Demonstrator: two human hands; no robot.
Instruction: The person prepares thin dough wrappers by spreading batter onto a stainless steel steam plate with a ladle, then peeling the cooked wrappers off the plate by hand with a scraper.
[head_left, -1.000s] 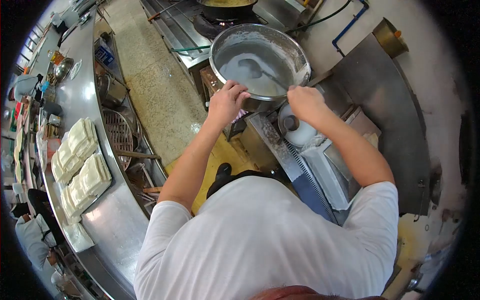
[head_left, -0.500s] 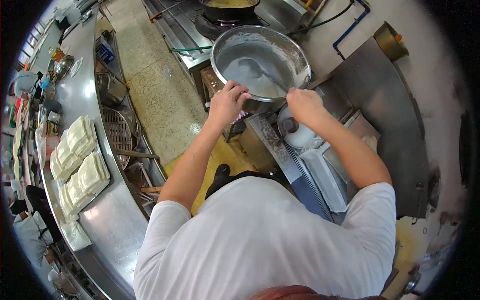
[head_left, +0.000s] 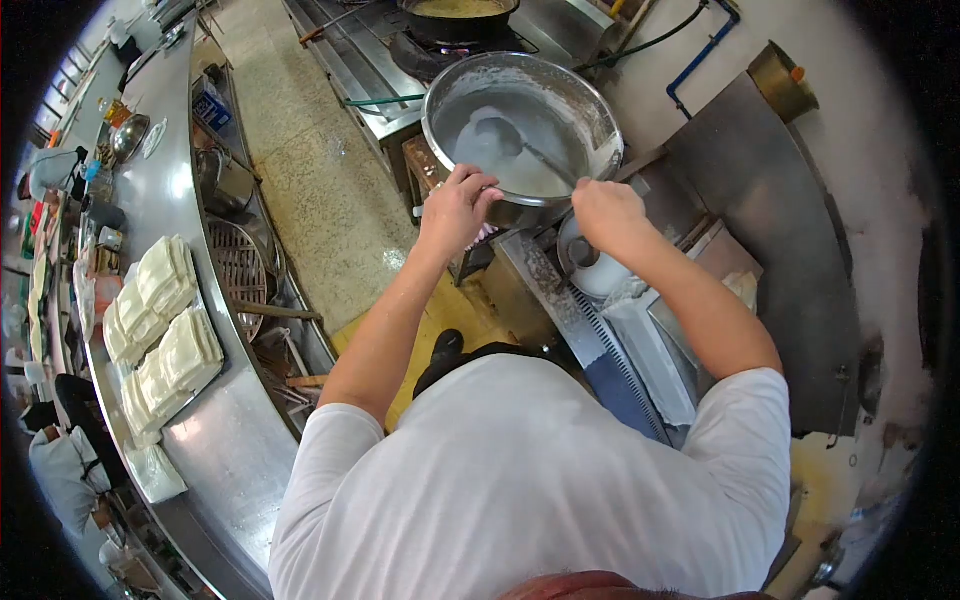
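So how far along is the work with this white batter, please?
Done: folded white sheets lie stacked on the counter. In hand: the left hand grips the basin by its rim; the right hand closes on the rim beside the ladle handle. Left: much white batter sits in the basin, so likely plenty.

Far left of the left hand point(head_left: 455, 205): long steel counter point(head_left: 215, 440) bearing pale folded stacks point(head_left: 165, 330), round slatted rack point(head_left: 238, 265) just beside. Beyond that hand: dark wok point(head_left: 455, 15) on a burner point(head_left: 420, 50). Just under the right hand point(head_left: 605, 212): white round tub point(head_left: 600, 272). Right of it: grey metal panel point(head_left: 770, 200).
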